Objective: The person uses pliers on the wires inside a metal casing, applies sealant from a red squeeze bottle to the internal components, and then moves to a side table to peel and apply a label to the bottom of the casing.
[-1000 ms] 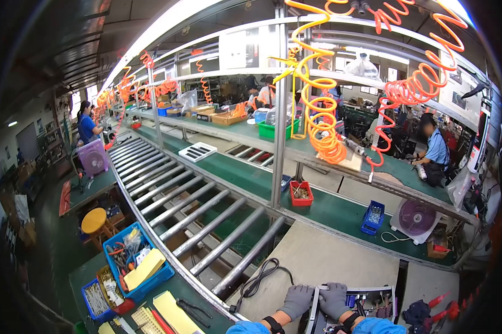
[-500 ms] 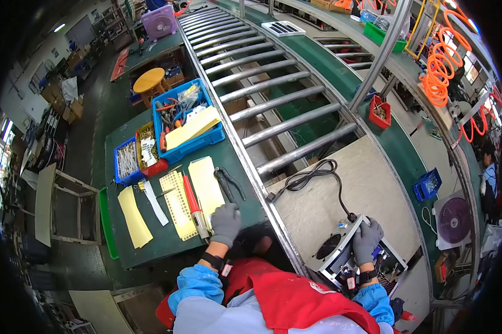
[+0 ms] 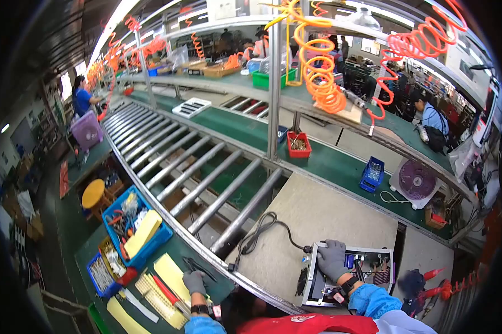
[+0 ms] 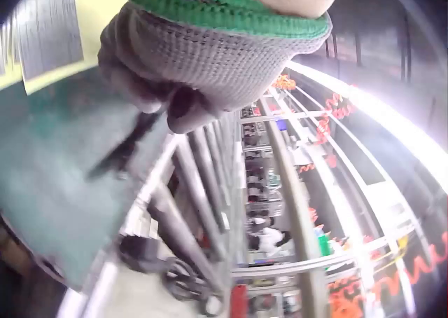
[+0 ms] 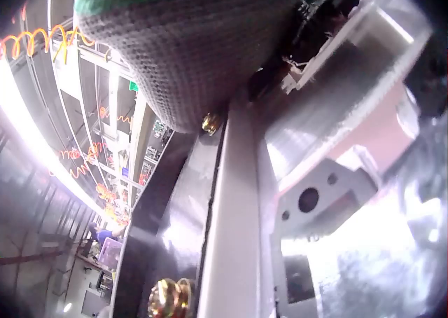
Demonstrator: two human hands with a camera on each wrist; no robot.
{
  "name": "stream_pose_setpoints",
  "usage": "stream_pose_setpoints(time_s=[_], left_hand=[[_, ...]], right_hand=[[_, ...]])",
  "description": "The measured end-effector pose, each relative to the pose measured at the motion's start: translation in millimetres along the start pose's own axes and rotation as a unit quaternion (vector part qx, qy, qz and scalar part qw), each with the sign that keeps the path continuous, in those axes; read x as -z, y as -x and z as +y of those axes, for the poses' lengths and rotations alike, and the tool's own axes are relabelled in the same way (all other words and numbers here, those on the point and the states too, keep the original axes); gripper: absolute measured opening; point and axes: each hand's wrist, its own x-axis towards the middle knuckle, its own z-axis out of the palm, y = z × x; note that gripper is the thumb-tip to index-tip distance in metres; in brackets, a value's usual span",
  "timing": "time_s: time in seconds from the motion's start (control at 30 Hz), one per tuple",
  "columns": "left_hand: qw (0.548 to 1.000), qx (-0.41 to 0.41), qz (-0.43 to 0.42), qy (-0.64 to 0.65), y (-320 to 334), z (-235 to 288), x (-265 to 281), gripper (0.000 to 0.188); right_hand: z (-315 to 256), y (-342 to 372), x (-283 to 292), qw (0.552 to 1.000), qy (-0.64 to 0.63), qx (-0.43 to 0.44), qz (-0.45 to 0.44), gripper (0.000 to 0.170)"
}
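Observation:
My left hand [image 3: 195, 283] is over the green bench at the lower left, by the black pliers [image 3: 200, 268]. Seen from the left wrist, the gloved hand [image 4: 199, 59] has curled fingers and pinches one end of the dark pliers [image 4: 124, 151]. An open metal case [image 3: 312, 275] with wiring and parts inside lies on the pale board. My right hand [image 3: 333, 260] grips its left edge. The right wrist view has the glove [image 5: 185, 59] against the case's rim [image 5: 234, 213], near brass-coloured screws [image 5: 168, 298]; those fingertips are hidden.
Yellow sheets [image 3: 170, 275], a red-handled tool [image 3: 164, 288] and a blue bin [image 3: 164, 234] of tools share the bench. Metal rollers [image 3: 245, 206] run beyond it. A black cable [image 3: 251, 239] lies on the pale board [image 3: 312, 211]. Orange coiled hoses [image 3: 323, 83] hang above.
My left hand has left the case's side, crossed to the bench and taken hold of the pliers. The right hand stays on the case. The head view swung down left, then back up.

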Motion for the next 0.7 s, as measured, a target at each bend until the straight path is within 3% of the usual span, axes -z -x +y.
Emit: stream_pose_setpoints(time_s=[0.07,0.17,0.23,0.3,0.37,0.6,0.7], left_hand=[[0.972,0.053,-0.095,0.206,53.4,51.2,4.4,0.036],[0.936,-0.109,-0.221,0.250,123.9,108.3,-26.6,0.031],[0.922,-0.182,-0.292,0.177,172.2,142.2,-48.6,0.035],[0.895,-0.221,-0.362,0.137,196.5,136.8,-86.2,0.038],[0.864,-0.397,-0.309,0.015,217.4,120.3,-120.8,0.041],[0.777,-0.414,-0.377,-0.287,255.4,63.3,-167.0,0.033],[0.747,-0.472,-0.361,-0.299,246.4,47.8,-189.9,0.032]], right_hand=[[1.0,0.4,1.8,1.000,0.001,0.005,-0.014,0.026],[-0.8,0.3,2.9,1.000,-0.004,0.007,0.006,0.025],[-2.0,-1.2,6.9,1.000,-0.005,0.007,0.003,0.024],[-1.2,0.1,5.0,1.000,-0.012,0.007,0.007,0.024],[-3.0,0.2,8.2,1.000,-0.018,0.006,0.005,0.023],[-3.3,-0.4,9.3,1.000,-0.002,-0.003,-0.019,0.024],[-2.2,-0.7,8.0,1.000,0.000,-0.001,-0.026,0.024]])
